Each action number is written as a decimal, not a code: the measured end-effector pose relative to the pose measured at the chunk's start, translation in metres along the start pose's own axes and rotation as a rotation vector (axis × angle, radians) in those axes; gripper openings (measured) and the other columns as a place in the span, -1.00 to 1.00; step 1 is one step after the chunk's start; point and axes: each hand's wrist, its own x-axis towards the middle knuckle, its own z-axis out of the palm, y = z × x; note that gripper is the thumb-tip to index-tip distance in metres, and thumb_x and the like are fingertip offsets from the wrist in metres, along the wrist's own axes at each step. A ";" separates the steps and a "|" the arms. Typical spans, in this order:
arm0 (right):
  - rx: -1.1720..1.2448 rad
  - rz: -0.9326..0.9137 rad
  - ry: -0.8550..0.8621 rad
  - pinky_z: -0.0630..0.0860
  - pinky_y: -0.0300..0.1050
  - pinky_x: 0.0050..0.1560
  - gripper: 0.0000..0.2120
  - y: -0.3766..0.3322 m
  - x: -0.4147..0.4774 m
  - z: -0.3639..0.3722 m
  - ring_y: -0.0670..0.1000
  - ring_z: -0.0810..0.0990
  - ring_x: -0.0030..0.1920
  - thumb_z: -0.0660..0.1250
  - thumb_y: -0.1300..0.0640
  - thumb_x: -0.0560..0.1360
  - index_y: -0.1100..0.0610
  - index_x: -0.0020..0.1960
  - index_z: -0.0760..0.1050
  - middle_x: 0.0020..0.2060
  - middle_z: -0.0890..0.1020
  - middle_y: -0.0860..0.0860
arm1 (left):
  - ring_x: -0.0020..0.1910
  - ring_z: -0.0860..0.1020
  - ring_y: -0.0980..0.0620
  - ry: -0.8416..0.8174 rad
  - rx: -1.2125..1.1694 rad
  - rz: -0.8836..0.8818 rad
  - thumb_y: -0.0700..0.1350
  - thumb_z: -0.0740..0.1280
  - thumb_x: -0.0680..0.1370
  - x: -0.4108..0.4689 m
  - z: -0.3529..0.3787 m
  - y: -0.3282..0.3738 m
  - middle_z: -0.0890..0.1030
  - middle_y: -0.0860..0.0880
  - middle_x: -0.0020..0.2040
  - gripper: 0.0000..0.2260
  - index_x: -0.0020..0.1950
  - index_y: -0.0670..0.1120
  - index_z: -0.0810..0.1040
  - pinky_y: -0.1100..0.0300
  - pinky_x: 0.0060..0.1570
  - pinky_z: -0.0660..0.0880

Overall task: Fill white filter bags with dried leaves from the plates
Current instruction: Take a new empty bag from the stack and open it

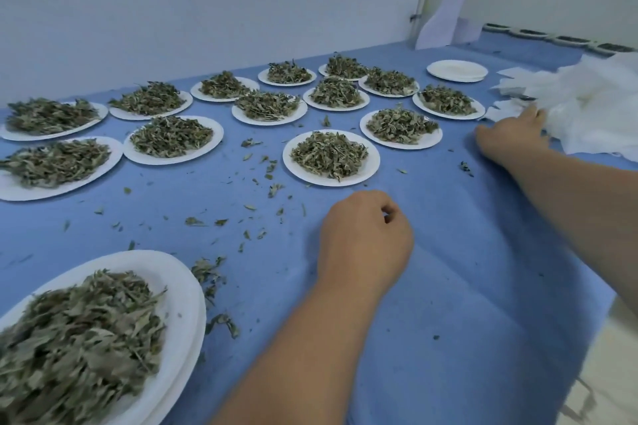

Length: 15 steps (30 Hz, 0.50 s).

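Several white paper plates heaped with dried green leaves stand on a blue cloth; the nearest middle plate (330,156) is just beyond my left hand. My left hand (366,238) hovers over the cloth, fingers loosely curled, holding nothing. My right hand (511,138) reaches to the right and touches the edge of a heap of white filter bags (587,107); whether its fingers grip a bag is hidden. A large plate of leaves (165,290) sits at the near left, stacked on other plates.
A stack of bare paper plates (457,71) stands at the back right. Loose leaf crumbs (252,214) are scattered over the blue cloth (466,286). The table's right edge (600,321) drops off close by. White walls bound the back.
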 end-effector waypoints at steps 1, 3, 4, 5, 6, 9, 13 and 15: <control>-0.021 0.001 0.013 -0.02 0.26 0.58 -0.29 -0.001 0.004 0.001 0.16 -0.17 0.63 0.08 -0.19 0.61 0.31 0.54 0.26 0.65 -0.15 0.10 | -0.18 0.59 0.09 -0.003 -0.003 -0.003 -0.15 0.23 0.48 0.000 0.000 0.000 0.64 0.13 -0.18 -0.79 -0.14 0.03 0.66 0.00 -0.14 0.61; -0.069 0.028 -0.019 -0.07 0.28 0.58 -0.29 -0.004 0.009 0.003 0.23 -0.16 0.63 0.04 -0.22 0.60 0.24 0.57 0.23 0.65 -0.13 0.04 | -0.20 0.59 0.09 -0.005 -0.007 -0.002 -0.15 0.22 0.47 0.001 -0.001 0.000 0.64 0.14 -0.20 -0.79 -0.14 0.03 0.66 0.01 -0.16 0.61; -0.079 0.073 -0.062 -0.07 0.30 0.57 -0.28 -0.005 0.011 0.003 0.28 -0.11 0.62 0.01 -0.25 0.60 0.20 0.59 0.21 0.65 -0.08 0.02 | -0.20 0.59 0.10 -0.006 -0.008 0.000 -0.15 0.22 0.47 0.001 -0.001 0.000 0.65 0.14 -0.21 -0.79 -0.15 0.03 0.66 0.02 -0.17 0.61; -0.079 0.116 -0.104 -0.05 0.32 0.56 -0.28 -0.006 0.013 0.001 0.33 -0.04 0.60 -0.03 -0.27 0.59 0.17 0.59 0.20 0.65 0.01 0.03 | -0.20 0.59 0.10 -0.005 -0.007 0.002 -0.15 0.23 0.48 0.001 -0.001 0.001 0.65 0.14 -0.21 -0.79 -0.15 0.03 0.66 0.03 -0.17 0.61; -0.074 0.134 -0.133 -0.01 0.33 0.55 -0.27 -0.007 0.015 0.001 0.36 0.06 0.57 -0.07 -0.27 0.59 0.17 0.58 0.22 0.62 0.12 0.09 | -0.21 0.59 0.11 -0.002 -0.007 0.005 -0.15 0.23 0.48 0.001 -0.001 0.001 0.65 0.14 -0.22 -0.79 -0.15 0.03 0.66 0.03 -0.17 0.61; -0.054 0.066 -0.109 0.12 0.27 0.51 -0.33 -0.007 0.016 0.003 0.34 0.28 0.48 -0.11 -0.19 0.60 0.21 0.50 0.32 0.47 0.38 0.22 | -0.24 0.58 0.12 0.004 -0.005 0.009 -0.13 0.23 0.48 0.002 -0.001 0.000 0.64 0.14 -0.26 -0.80 -0.17 0.04 0.65 0.04 -0.22 0.61; -0.016 -0.017 -0.083 0.33 0.23 0.41 -0.38 -0.006 0.007 0.005 0.30 0.43 0.36 -0.08 -0.15 0.62 0.27 0.40 0.40 0.37 0.48 0.25 | -0.25 0.59 0.08 -0.001 0.006 0.013 -0.14 0.23 0.49 0.000 -0.001 0.000 0.62 0.12 -0.29 -0.80 -0.17 0.03 0.65 0.02 -0.23 0.61; -0.018 -0.041 -0.086 0.40 0.18 0.34 -0.38 -0.005 0.001 0.004 0.29 0.47 0.33 -0.06 -0.16 0.62 0.27 0.38 0.42 0.34 0.50 0.24 | -0.24 0.59 0.07 -0.004 0.011 0.013 -0.14 0.23 0.49 -0.001 -0.001 0.001 0.62 0.12 -0.30 -0.80 -0.17 0.03 0.64 0.04 -0.23 0.61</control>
